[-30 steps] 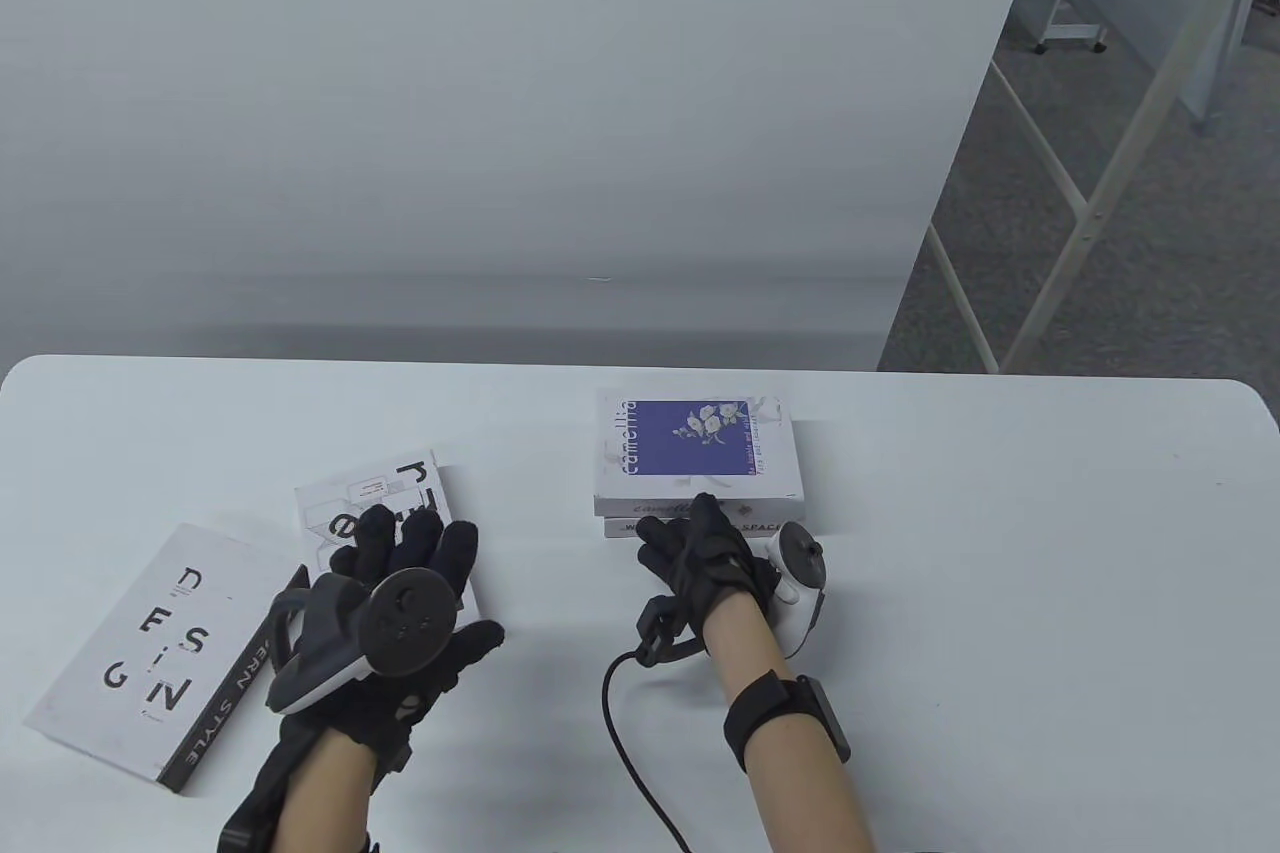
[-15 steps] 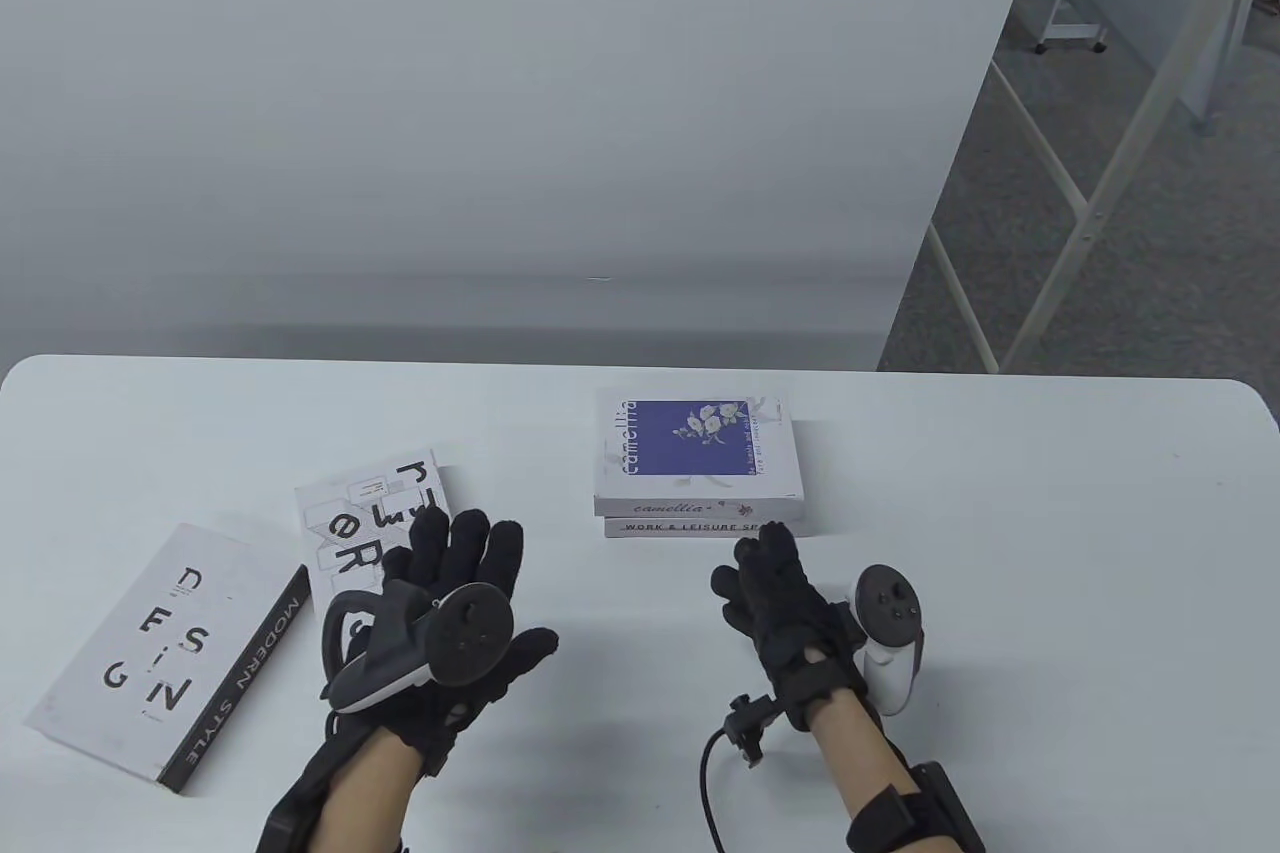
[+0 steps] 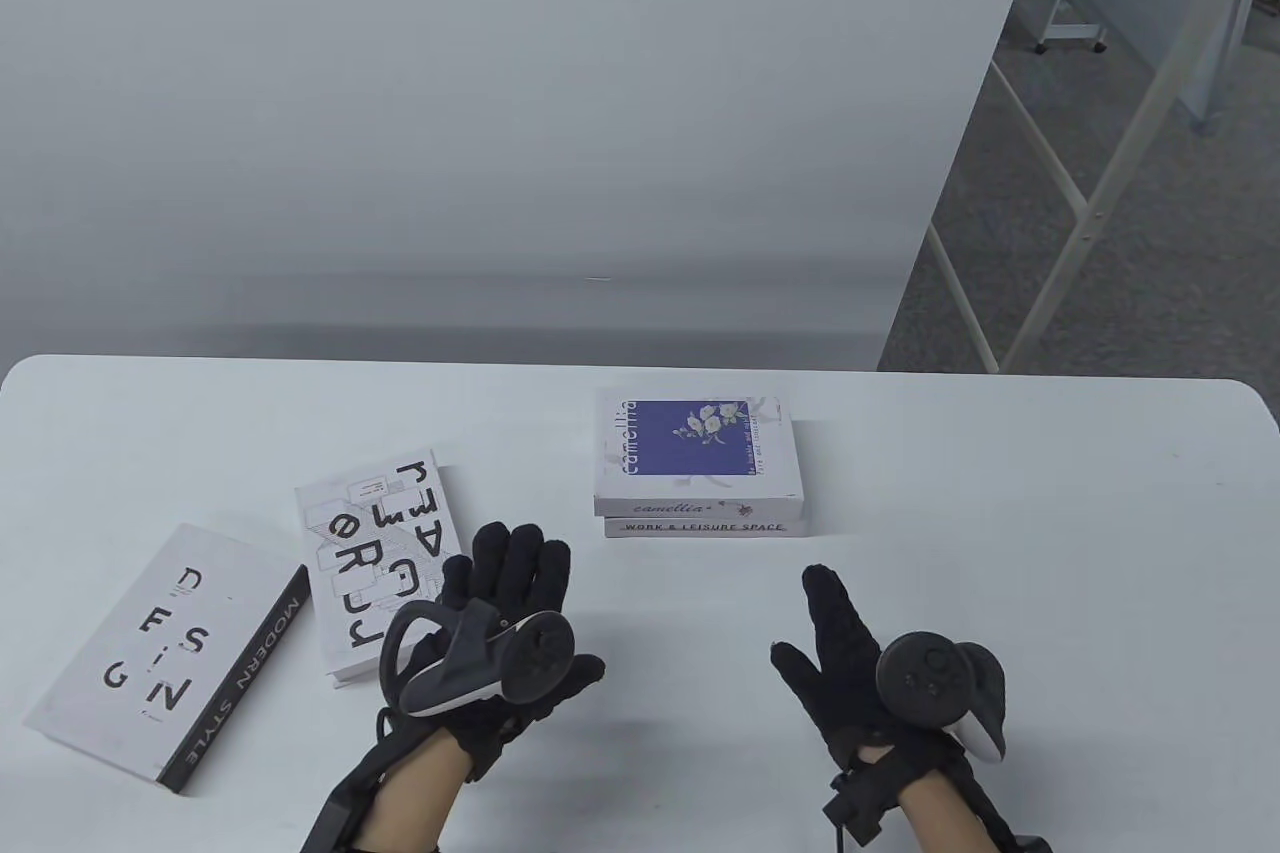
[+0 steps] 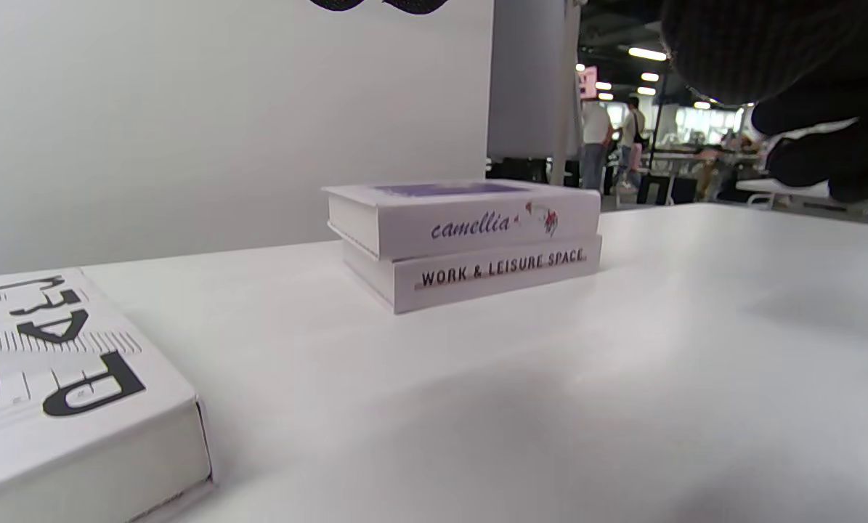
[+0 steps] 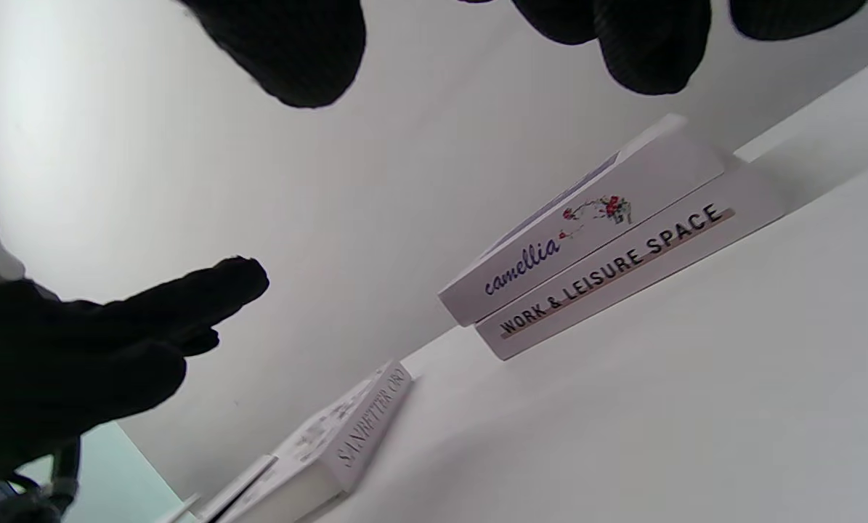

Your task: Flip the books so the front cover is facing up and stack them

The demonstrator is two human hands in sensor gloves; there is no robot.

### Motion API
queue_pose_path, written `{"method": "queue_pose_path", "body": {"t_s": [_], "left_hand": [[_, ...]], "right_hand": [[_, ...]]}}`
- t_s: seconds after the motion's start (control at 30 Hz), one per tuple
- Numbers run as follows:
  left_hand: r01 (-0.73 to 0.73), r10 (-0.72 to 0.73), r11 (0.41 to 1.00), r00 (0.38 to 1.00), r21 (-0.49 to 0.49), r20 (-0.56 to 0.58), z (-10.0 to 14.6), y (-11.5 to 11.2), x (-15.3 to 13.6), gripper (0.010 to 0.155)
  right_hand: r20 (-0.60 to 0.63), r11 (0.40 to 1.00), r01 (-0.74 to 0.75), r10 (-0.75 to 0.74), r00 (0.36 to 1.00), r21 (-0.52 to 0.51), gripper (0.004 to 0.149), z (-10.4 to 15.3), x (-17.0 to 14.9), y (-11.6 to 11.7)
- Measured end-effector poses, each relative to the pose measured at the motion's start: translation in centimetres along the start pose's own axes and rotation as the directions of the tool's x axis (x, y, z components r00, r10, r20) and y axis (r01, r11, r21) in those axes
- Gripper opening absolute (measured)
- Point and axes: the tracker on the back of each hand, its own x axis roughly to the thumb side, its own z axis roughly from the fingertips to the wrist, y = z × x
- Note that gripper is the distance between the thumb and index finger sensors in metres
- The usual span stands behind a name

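A stack of two books stands mid-table: the "camellia" book with its blue cover up lies on the "WORK & LEISURE SPACE" book. The stack also shows in the left wrist view and the right wrist view. A white book with large black letters lies left of centre, and a "DESIGN / MODERN STYLE" book lies at the far left. My left hand hovers open, just right of the lettered book, holding nothing. My right hand is open and empty, below and right of the stack.
The white table has rounded corners, and its far edge meets a white wall panel. To the right, beyond the table, are a grey floor and a white metal frame.
My right hand has left the front of the stack and drawn back toward me and to the right. My left hand has lifted off the lettered book and moved right. The books have not moved.
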Motion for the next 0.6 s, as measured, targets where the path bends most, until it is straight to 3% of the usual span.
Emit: {"method": "queue_pose_path", "body": {"t_s": [0.2,0.37,0.6], "left_hand": [[0.039,-0.039,0.997,0.999,-0.067,-0.008,-1.0,-2.5,0.5,0.106],[0.085,-0.090,0.992,0.995,-0.092,-0.048,-1.4,-4.0,0.2,0.106],[0.022,-0.037,0.997,0.977,-0.074,-0.210,-2.4,-4.6,-3.9,0.104]], "right_hand": [[-0.046,0.970,-0.229,0.225,0.973,-0.086,0.081,1.4,-0.2,-1.1],[-0.096,0.908,-0.417,0.414,0.905,-0.022,0.087,1.8,-0.6,-1.5],[-0.068,0.869,-0.494,0.492,0.868,-0.012,0.090,1.9,-0.7,-1.4]]}}
